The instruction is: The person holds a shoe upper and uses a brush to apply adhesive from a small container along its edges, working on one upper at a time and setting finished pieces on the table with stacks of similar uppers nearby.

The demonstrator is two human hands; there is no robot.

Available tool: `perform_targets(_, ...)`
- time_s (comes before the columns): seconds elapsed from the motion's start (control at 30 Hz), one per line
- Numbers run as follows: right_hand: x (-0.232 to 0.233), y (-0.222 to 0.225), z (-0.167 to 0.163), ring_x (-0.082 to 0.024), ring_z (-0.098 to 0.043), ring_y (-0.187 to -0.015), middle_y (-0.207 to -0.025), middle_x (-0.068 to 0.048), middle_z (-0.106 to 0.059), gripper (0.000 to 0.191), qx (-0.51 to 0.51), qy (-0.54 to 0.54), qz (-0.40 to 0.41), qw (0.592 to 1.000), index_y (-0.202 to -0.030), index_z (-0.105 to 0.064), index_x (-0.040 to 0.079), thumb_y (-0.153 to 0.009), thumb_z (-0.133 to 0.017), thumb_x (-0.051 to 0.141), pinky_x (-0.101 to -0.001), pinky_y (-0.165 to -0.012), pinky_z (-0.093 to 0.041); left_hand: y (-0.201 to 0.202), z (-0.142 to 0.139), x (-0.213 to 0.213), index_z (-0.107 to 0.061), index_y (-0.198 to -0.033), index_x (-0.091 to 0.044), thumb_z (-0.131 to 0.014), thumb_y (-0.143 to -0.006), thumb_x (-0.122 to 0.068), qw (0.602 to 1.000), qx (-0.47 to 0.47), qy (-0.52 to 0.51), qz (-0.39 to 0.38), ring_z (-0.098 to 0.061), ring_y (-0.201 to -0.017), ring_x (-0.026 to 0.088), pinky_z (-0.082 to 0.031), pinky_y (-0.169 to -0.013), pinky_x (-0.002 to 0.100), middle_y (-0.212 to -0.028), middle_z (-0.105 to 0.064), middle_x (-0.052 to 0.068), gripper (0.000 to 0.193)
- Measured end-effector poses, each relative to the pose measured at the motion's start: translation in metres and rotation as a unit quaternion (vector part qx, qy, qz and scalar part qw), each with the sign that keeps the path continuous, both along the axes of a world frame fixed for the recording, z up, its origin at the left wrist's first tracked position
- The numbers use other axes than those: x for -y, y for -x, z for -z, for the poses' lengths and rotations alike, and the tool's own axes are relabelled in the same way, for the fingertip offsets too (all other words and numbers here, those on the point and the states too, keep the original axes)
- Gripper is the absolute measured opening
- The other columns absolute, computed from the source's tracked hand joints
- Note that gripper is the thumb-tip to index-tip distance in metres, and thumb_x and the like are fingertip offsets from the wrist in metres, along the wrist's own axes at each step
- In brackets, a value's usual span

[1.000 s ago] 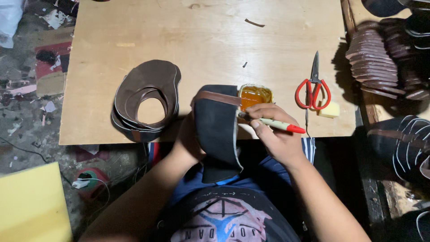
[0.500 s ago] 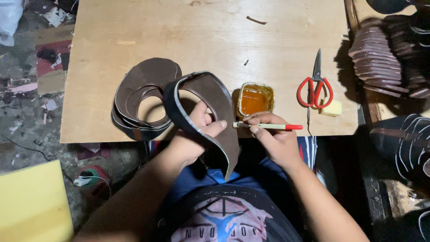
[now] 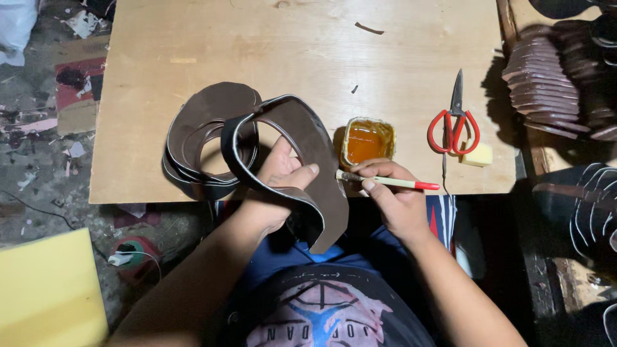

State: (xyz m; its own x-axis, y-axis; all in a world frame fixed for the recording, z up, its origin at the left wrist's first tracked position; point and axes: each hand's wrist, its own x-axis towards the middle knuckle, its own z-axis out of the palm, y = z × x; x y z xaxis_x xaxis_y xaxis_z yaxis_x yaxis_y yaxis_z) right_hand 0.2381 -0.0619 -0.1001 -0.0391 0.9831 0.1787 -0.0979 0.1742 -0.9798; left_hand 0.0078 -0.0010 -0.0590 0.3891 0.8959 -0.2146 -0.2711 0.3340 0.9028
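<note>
We work at a pale wooden board (image 3: pixel 193 51) that fills most of the view, and we place everything else by it. Off the board's right edge sit rows of dark cut pieces (image 3: pixel 546 83), stacked on edge and overlapping. On the board, near its front edge toward the left, lies a pile of brown horseshoe-shaped leather cut-outs (image 3: pixel 205 135), one on top of another. Partly over that pile and hanging past the board's front edge toward our lap is the dark curved leather piece (image 3: pixel 308 148), a looped shape with a pale rim, tilted up off the wood. Our left hand (image 3: pixel 279 183) grips it: the palm faces up through the loop and the thumb is folded down over the leather's inner band, so the hand is closed on the piece at the board's front edge. Our right hand (image 3: pixel 392 199), also at the front edge and just right of the leather, pinches a thin brush with a red-tipped handle (image 3: pixel 385 181) between thumb and fingers, its bristle end just beside the leather's edge. Right behind that hand, on the board, stands a small tub of amber glue (image 3: pixel 367 140). Farther right on the board lie red-handled scissors (image 3: pixel 455 122), and beside them a small yellow block (image 3: pixel 477 155).
</note>
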Motion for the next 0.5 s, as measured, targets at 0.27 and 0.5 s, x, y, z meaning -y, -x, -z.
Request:
perform_targets(0.27, 0.019, -0.005, 0.008, -0.019, -0.061, -0.095, -0.118, -0.012, -0.054, 0.021, 0.061, -0.052, 0.104, 0.991, -0.122, -0.069, -0.004, -0.104, -0.065, 0.006, -0.031, -0.08, -0.054, 0.004, -0.011, -0.003, -0.039, -0.139, 0.001, -0.055, -0.097, 0.006, 0.985, 0.102, -0.021, -0.135, -0.065, -0.112, 0.021, -0.054, -0.099, 0.037, -0.125, -0.064, 0.017, 0.045)
perform_targets(0.5, 0.011, 0.02, -0.022, -0.022, -0.066, -0.107, -0.141, -0.024, -0.051, 0.062, -0.126, 0.092, 0.076, 0.985, -0.15, -0.042, 0.005, -0.093, -0.065, 0.002, -0.0347, -0.096, -0.057, -0.003, 0.009, 0.014, -0.045, -0.136, -0.003, -0.056, -0.099, -0.001, 0.978, 0.121, -0.036, -0.164, -0.063, -0.106, 0.02, -0.053, -0.092, 0.035, -0.117, -0.066, 0.016, 0.039)
